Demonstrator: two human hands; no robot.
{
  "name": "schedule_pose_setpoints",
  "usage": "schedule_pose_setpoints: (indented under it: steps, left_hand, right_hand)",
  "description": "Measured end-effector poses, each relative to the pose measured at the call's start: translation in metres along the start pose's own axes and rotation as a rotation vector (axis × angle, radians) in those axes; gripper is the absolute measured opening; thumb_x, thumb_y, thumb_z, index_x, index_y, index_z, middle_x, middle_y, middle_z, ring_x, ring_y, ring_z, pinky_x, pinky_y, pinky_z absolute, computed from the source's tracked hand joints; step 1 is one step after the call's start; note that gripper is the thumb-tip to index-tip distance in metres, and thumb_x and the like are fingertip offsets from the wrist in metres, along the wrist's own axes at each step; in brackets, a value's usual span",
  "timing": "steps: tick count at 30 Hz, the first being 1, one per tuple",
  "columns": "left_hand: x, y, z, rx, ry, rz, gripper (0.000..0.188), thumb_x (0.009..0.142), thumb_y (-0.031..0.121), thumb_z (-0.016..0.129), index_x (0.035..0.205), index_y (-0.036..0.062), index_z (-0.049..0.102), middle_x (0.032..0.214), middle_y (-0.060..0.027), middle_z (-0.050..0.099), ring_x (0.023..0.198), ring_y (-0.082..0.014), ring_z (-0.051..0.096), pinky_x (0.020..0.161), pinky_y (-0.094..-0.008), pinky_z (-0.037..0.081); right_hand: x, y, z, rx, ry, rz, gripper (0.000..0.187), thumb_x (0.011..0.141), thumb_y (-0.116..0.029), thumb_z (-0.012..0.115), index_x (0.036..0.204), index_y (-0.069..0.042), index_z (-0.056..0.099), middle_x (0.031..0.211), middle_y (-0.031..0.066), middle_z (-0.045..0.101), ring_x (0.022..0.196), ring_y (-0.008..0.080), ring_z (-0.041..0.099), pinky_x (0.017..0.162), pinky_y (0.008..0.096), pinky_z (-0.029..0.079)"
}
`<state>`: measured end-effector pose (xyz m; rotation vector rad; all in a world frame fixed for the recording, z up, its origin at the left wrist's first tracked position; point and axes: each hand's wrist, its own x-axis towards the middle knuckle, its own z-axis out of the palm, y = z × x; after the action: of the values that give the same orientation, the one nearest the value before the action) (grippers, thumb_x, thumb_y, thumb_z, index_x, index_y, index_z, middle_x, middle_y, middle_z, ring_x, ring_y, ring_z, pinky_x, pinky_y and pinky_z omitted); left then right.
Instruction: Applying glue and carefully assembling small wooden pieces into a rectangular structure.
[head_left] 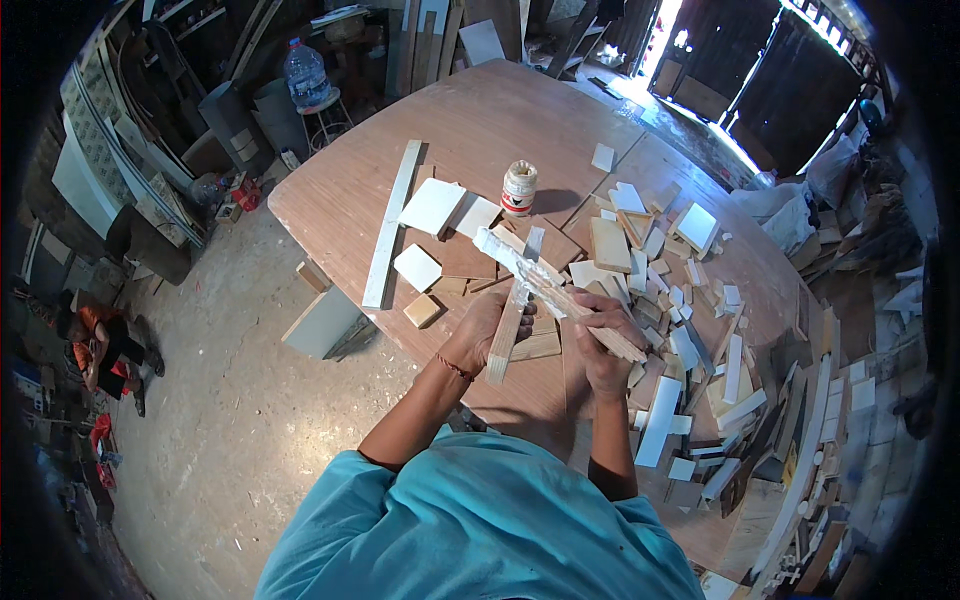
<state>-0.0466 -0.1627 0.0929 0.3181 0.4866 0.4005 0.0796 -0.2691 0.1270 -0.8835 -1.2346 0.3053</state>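
My left hand (483,328) is closed around a narrow wooden strip (503,355), which stands at a slant with a whitish far end. In my right hand (608,338) is a rough wooden stick (565,300), its far half coated in thick white paste. The stick crosses over the strip, and white paste shows where they meet; whether they press together I cannot tell. Beyond my hands stands an open jar (519,190) with a pale label and smears at its rim. Square white-faced wood blocks (432,207) and brown pieces lie left of the jar.
The brown table (340,180) carries a long pale board (393,225) at left. Many wood offcuts (685,345) are heaped to the right. A large water bottle (306,73) rests on a stool behind. At far left, a person in orange (95,345) sits low.
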Motion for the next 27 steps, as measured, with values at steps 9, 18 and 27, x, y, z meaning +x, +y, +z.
schedule_pose_setpoints:
  steps: [9, 18, 27]
  left_hand:
    - [-0.014, 0.008, 0.01, 0.273, 0.204, 0.133, 0.023, 0.088, 0.017, 0.03, 0.085, -0.0011, 0.044, 0.068, -0.0071, 0.047, 0.052, -0.0126, 0.047, 0.043, -0.0215, 0.041]
    - [-0.004, 0.005, 0.002, 0.006, 0.072, -0.006, 0.021, 0.088, 0.012, 0.026, 0.088, -0.0003, 0.043, 0.064, -0.0059, 0.048, 0.043, -0.0118, 0.043, 0.035, -0.0208, 0.04]
    - [-0.001, 0.005, -0.005, 0.126, 0.025, 0.125, 0.024, 0.088, 0.013, 0.024, 0.095, -0.0025, 0.041, 0.069, -0.0056, 0.046, 0.053, -0.0109, 0.045, 0.043, -0.0201, 0.04]
  right_hand:
    - [-0.004, 0.004, -0.019, 0.146, -0.125, 0.088, 0.009, 0.066, 0.003, 0.059, 0.072, -0.001, 0.055, 0.089, 0.0162, 0.059, 0.092, 0.0294, 0.056, 0.081, 0.0393, 0.044]
    - [-0.003, 0.012, -0.029, 0.302, 0.244, 0.165, 0.01, 0.076, -0.003, 0.057, 0.086, 0.0, 0.054, 0.092, 0.0167, 0.057, 0.086, 0.0288, 0.056, 0.075, 0.0393, 0.049]
    - [0.0, 0.012, -0.025, 0.302, 0.555, 0.298, 0.008, 0.079, -0.007, 0.055, 0.086, -0.002, 0.054, 0.082, 0.0094, 0.058, 0.066, 0.0171, 0.06, 0.049, 0.0281, 0.053]
